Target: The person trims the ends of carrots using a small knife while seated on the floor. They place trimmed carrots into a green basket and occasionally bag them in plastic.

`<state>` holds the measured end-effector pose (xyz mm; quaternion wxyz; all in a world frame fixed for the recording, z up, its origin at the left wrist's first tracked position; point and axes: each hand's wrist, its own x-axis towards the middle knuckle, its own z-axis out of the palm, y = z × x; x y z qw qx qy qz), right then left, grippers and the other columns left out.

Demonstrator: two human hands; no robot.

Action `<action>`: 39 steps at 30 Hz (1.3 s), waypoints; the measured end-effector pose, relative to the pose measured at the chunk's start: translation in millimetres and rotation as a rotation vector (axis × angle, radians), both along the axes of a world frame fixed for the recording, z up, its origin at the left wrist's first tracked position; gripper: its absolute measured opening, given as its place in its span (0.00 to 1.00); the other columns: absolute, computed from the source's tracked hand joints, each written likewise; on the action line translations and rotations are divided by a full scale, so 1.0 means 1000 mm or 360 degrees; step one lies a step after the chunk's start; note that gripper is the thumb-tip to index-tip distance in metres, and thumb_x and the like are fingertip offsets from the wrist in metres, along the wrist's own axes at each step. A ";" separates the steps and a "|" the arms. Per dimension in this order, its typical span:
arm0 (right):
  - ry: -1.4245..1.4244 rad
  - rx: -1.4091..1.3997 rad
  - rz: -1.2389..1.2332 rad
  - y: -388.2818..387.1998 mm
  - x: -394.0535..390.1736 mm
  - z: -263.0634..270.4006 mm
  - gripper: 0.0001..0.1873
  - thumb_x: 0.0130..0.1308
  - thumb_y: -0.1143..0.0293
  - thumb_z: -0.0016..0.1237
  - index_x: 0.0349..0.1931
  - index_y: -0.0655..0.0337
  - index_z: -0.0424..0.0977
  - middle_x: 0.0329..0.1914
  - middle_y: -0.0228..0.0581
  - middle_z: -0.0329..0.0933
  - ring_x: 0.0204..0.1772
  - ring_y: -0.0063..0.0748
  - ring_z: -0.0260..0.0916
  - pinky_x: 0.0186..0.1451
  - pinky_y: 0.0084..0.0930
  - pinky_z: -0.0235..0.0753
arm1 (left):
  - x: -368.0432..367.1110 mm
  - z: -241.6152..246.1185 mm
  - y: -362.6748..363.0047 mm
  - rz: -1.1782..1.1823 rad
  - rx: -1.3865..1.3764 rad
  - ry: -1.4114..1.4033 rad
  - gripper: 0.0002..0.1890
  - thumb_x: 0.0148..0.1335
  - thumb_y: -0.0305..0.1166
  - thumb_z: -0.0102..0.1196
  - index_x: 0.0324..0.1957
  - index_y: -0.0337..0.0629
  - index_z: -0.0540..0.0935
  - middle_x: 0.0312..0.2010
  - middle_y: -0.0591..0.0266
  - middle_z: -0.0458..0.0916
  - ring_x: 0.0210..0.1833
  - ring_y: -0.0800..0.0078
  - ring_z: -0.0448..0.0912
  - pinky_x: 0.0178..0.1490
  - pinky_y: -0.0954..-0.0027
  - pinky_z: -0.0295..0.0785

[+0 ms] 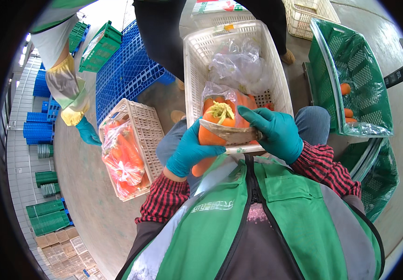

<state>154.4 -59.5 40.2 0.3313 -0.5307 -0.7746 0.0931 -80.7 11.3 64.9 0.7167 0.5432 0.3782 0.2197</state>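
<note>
My left hand, in a teal glove, grips an orange carrot with a yellow-green stem stub at its top. Below that hand shows an orange carrot end; whether it is the same carrot, I cannot tell. In my gloved right hand is a knife, its stained, curved blade lying across the carrot's upper part. Behind both hands stands a white plastic crate holding crumpled clear plastic bags and more carrots, partly hidden by the hands.
On the left, a co-worker's gloved hand touches or nears a pale crate of bagged carrots. At the right stands a film-lined green crate with several carrots. A blue pallet stack is at the back left.
</note>
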 end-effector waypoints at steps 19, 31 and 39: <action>0.0527 -0.0562 0.0117 0.016 0.020 -0.050 0.23 0.49 0.77 0.49 0.49 0.55 0.75 0.34 0.52 0.75 0.34 0.52 0.74 0.36 0.36 0.75 | -0.009 -0.006 0.004 -0.0314 -0.0094 0.0169 0.46 0.33 0.25 0.71 0.61 0.36 0.66 0.53 0.60 0.74 0.55 0.72 0.72 0.59 0.68 0.67; 0.2295 -0.1062 0.0309 0.006 -0.001 -0.030 0.39 0.56 0.75 0.58 0.68 0.55 0.55 0.49 0.34 0.75 0.52 0.20 0.68 0.57 0.21 0.69 | 0.072 -0.028 0.064 0.0219 -0.0797 -0.0920 0.37 0.60 0.63 0.44 0.56 0.38 0.69 0.37 0.54 0.79 0.37 0.64 0.78 0.43 0.63 0.76; 0.2996 -0.0586 -0.0141 -0.014 0.066 -0.019 0.43 0.53 0.76 0.60 0.68 0.62 0.51 0.68 0.38 0.58 0.65 0.29 0.61 0.64 0.28 0.65 | 0.201 -0.021 0.053 -0.0056 -0.0825 -0.0854 0.25 0.68 0.48 0.44 0.59 0.41 0.68 0.52 0.52 0.74 0.50 0.62 0.74 0.57 0.58 0.69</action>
